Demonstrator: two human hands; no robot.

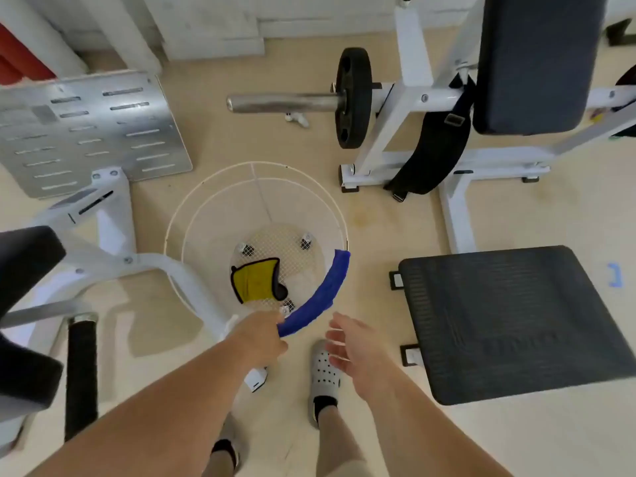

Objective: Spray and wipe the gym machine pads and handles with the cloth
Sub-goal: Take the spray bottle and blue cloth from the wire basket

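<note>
A white wire basket (192,201) on small wheels stands on the floor in front of me. A blue cloth (327,287) hangs folded over its near right rim. My left hand (261,335) is closed on the near end of that blue cloth at the rim. Inside the basket lies a yellow cloth (254,284) with a dark border. My right hand (347,346) hovers open just right of the basket, fingers spread, holding nothing. No spray bottle is in view.
A black seat pad (509,321) lies to the right, a black back pad (537,60) above it on a white frame. A barbell sleeve with a plate (352,98) sits behind the basket. At left are a metal footplate (89,132), black pad (24,259) and black handle (81,376).
</note>
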